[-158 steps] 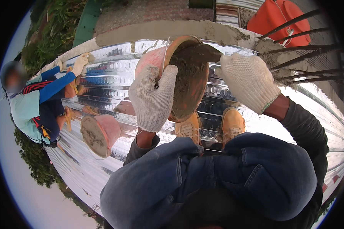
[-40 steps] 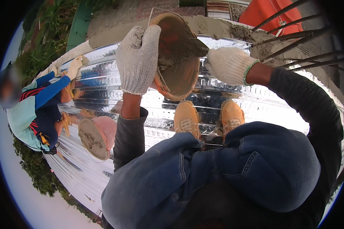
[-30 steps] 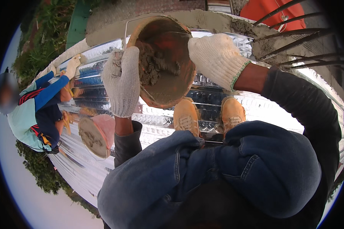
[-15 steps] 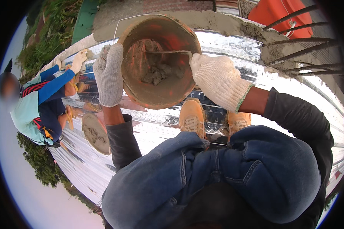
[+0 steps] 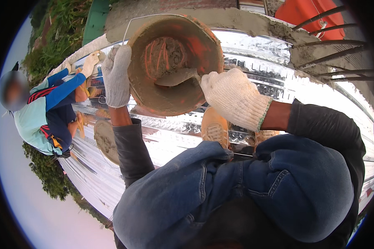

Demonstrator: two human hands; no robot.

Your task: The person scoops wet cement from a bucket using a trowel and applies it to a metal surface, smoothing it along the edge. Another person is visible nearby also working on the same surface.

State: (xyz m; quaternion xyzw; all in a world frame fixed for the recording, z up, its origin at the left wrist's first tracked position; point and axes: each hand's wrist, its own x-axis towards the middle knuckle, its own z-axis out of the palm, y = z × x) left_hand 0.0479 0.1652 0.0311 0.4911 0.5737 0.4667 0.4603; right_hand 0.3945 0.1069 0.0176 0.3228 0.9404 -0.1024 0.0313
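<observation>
A bucket [image 5: 149, 45], orange under a coat of grey mortar, is tipped so that its mouth faces me. My left hand [image 5: 117, 76], in a grey-white knitted glove, is closed on the bucket's left rim, beside the raised wire handle. With my right hand [image 5: 232, 95], gloved in off-white knit, I grip a trowel [image 5: 176, 78]. The trowel's blade lies inside the bucket, over the lower part of its opening. Mortar clings to the bucket's walls and bottom, where orange streaks show through. My right fist hides the trowel's handle.
A second bucket of mortar [image 5: 107, 141] stands by my left forearm. Left of it crouches a person in light green and blue [image 5: 33, 120], gloved hands on the wall edge. Shiny ribbed metal sheets [image 5: 257, 50] lie underfoot. Steel bars [image 5: 332, 54] jut in at right, near an orange container [image 5: 309, 12].
The trowel has turned from edge-on to blade-flat and moved lower in the bucket. The lump of mortar seen at the bottom is no longer there. My right hand has shifted slightly downward.
</observation>
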